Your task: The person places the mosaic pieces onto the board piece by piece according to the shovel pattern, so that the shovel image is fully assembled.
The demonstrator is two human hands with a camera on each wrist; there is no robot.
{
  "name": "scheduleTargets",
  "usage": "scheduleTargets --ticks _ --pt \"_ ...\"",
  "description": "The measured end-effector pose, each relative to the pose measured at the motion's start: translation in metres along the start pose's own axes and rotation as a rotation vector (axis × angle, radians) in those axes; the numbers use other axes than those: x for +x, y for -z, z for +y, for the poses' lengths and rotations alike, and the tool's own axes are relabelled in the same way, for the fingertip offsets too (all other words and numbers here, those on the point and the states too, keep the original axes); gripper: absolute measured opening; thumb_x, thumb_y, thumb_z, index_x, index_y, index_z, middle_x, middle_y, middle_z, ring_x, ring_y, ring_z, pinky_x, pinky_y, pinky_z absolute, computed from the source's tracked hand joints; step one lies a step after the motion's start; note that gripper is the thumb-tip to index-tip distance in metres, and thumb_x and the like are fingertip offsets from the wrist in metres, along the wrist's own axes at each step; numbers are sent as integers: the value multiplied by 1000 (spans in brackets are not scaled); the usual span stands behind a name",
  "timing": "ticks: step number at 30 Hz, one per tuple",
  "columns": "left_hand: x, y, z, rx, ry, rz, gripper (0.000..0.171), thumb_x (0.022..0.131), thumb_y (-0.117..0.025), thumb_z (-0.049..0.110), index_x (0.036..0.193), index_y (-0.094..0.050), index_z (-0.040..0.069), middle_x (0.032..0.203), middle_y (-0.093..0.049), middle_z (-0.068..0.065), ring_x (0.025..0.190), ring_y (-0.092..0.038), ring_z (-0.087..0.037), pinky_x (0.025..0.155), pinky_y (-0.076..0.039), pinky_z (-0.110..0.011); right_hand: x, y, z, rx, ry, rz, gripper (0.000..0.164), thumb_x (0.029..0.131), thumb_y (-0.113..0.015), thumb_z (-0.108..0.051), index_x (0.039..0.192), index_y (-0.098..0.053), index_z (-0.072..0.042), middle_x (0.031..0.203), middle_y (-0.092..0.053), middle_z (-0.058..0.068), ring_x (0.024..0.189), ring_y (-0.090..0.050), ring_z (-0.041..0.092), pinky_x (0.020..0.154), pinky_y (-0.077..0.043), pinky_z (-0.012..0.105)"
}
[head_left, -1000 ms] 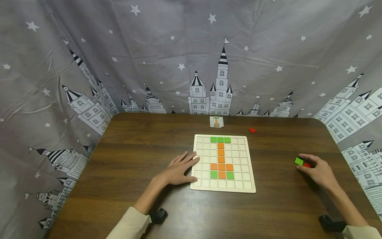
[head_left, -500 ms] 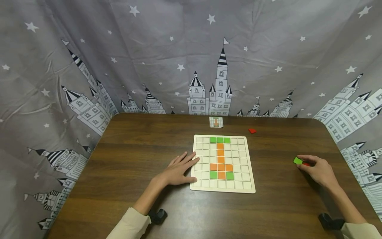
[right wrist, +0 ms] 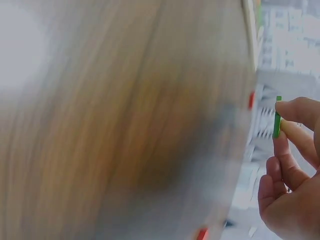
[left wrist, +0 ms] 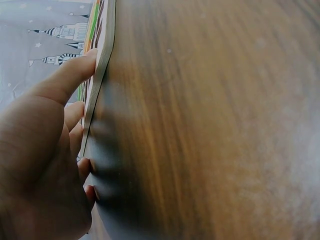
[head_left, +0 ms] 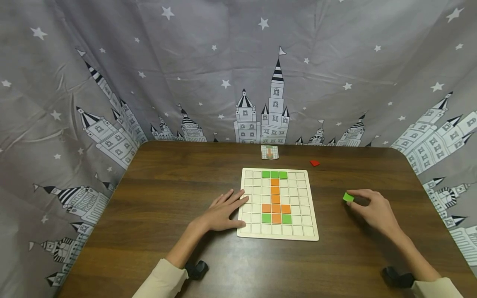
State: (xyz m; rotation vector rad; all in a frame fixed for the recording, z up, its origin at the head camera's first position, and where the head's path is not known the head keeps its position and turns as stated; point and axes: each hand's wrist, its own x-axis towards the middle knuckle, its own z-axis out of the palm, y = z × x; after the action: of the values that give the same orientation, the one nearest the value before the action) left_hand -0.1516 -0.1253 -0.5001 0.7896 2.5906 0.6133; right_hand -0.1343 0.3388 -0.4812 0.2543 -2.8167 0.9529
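Note:
In the head view, the right hand (head_left: 376, 210) pinches a flat green square tile (head_left: 348, 197) between thumb and fingertips, to the right of the board. The right wrist view shows this tile (right wrist: 277, 117) edge-on, held off the table. The left hand (head_left: 223, 213) lies with fingers spread on the left edge of a cream grid board (head_left: 305, 198). On the board, green tiles (head_left: 275, 174) form a row at the top, with a column of orange tiles (head_left: 275, 190) below. Lower down are an orange crossbar and two more green tiles (head_left: 266, 218).
A small printed pattern card (head_left: 270, 152) lies behind the board. A red tile (head_left: 314, 163) rests at the back right of it. Another red piece (right wrist: 201, 233) shows low in the right wrist view. A patterned grey curtain (head_left: 208, 62) hangs behind the wooden table (head_left: 167, 174).
The right hand has lifted the green tile from beside a red one and moved left toward the board. The red tile it left is now hidden in the head view. The left hand stays put.

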Motion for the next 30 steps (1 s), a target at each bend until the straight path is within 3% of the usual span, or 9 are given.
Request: scheduleTargets --ticks 16,24,30 --pt "0 3 2 -8 -1 -3 81 92 -67 50 158 -33 19 165 -18 -3 151 -8 -35 116 -9 -61 -1 -51 -87 131 95 -153 30 81 -82 -8 111 -77 -8 111 -71 6 113 -58 33 93 -45 56" --pt "0 3 3 -4 0 -4 80 92 -66 50 158 -33 18 165 -19 -3 151 -9 -35 116 -9 -61 -7 -83 -110 187 120 -250 26 79 -83 -9 105 -79 -12 106 -72 -4 106 -61 24 92 -48 48" --pt "0 3 4 -12 -2 0 80 92 -67 49 158 -34 18 165 -20 -4 151 -9 -36 115 -9 -61 -11 -101 -120 167 143 -315 24 78 -83 -10 102 -79 -14 99 -71 -9 99 -60 19 88 -47 42"
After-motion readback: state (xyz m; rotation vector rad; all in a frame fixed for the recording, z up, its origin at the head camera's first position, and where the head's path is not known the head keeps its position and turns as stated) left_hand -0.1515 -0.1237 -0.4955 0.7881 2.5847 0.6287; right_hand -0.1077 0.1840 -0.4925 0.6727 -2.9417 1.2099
